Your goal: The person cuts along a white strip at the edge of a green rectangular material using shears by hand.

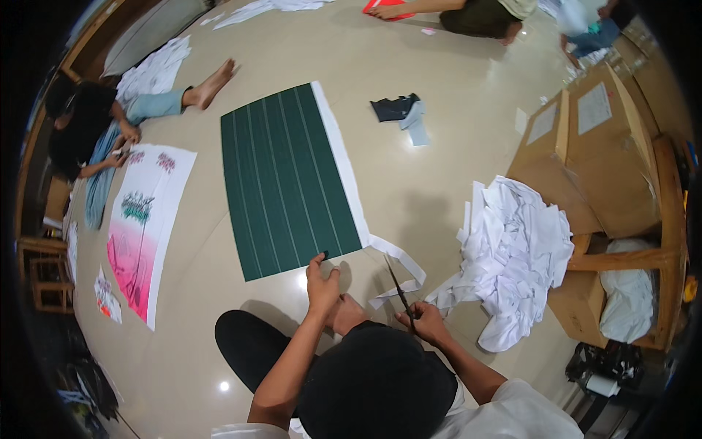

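Observation:
A dark green sheet [285,183] with pale lengthwise stripes and a white right border [338,157] lies flat on the floor before me. My left hand [322,287] is at its near edge, index fingertip touching it and thumb held apart. Closed round the handles of dark scissors [397,284], my right hand [430,325] is to the right of the sheet's near corner. The blades point away from me, beside a thin white strip [409,265] that curls from that corner. My bare foot [348,314] shows partly behind my left wrist.
A heap of white cuttings [515,256] lies at right, against cardboard boxes [585,146] and a wooden frame [621,260]. Dark and grey scraps [398,110] lie beyond. On the left, a seated person [95,132] handles a pink-and-white printed sheet [142,227]. Other people work at the far side.

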Motion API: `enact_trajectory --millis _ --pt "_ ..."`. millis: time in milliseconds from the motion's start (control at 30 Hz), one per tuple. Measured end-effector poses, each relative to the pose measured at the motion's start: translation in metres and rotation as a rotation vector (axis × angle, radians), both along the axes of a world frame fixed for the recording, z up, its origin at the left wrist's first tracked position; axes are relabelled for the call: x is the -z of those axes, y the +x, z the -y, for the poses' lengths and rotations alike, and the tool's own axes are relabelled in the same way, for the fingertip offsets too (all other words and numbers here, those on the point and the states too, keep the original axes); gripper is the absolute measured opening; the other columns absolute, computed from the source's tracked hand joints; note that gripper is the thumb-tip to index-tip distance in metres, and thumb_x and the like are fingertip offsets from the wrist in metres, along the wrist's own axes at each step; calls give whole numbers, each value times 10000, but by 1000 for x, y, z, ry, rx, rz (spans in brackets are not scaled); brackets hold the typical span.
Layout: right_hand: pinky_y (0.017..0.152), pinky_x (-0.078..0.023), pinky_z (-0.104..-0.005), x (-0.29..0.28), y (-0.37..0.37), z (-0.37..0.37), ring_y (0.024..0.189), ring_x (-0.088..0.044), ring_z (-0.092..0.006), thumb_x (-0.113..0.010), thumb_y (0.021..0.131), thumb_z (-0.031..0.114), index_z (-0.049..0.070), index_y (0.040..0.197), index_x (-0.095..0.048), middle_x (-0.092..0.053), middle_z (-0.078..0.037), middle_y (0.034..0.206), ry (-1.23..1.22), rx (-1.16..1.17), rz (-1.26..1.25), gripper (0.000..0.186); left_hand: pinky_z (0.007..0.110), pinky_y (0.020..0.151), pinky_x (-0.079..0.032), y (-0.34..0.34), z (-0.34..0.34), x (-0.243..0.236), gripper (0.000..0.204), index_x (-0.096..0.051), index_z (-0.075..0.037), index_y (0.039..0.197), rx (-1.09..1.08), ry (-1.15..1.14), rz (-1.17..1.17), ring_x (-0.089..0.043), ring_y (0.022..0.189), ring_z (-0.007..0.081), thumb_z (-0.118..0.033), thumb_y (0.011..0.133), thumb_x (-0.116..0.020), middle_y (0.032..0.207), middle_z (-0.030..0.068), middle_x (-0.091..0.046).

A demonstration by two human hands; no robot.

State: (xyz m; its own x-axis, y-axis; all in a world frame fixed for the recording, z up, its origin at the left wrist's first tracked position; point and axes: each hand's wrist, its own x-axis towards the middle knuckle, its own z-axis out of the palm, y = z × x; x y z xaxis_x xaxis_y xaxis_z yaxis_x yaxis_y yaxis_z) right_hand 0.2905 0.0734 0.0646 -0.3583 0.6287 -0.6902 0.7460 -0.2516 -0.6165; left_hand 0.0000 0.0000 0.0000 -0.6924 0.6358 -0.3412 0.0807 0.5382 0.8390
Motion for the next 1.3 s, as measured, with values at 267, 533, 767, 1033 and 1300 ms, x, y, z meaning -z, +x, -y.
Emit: enact_trajectory --millis 267,533,767,1033,1300 --pt "569 -430 -355 56 -33 16 591 -544 -161 -784 841 470 -4 706 -612 -611 -77 634 50 -68 -60 522 320 745 -533 23 -14 -15 523 -374 -6 1410 -475 177 831 -623 903 165 -159 969 -608 1099 82 -602" --pt "554 -395 -314 58 -66 -1 591 -513 -116 -780 870 407 13 749 -618 -584 -13 652 -263 147 -154 442 292 747 -566 34 -39 2 224 -582 -25 1146 -649 273 1003 -677 924 176 -153 966 -614 1015 74 -643" --pt "584 -411 -338 33 -71 -14 618 -536 -145 -774 853 470 11 791 -645 -604 -32 673 -232 45 -123 481 275 539 -459 48 -61 -11 243 -494 -62 1154 -820 358 967 -588 675 150 -134 955 -612 895 72 -614" --pt "603 -431 -327 35 -78 -11 643 -569 -147 -787 840 478 2 834 -682 -635 -44 716 -183 68 -92 487 273 575 -459 42 -56 -25 412 -429 -99 1304 -978 363 920 -554 712 134 -123 950 -640 972 50 -570" --pt "585 -422 -301 31 -85 -12 633 -550 -117 -797 846 425 10 798 -687 -626 -29 686 -165 70 -84 432 271 579 -418 33 -62 -26 249 -583 -113 1191 -926 420 1144 -506 712 117 -132 948 -633 979 -12 -567"
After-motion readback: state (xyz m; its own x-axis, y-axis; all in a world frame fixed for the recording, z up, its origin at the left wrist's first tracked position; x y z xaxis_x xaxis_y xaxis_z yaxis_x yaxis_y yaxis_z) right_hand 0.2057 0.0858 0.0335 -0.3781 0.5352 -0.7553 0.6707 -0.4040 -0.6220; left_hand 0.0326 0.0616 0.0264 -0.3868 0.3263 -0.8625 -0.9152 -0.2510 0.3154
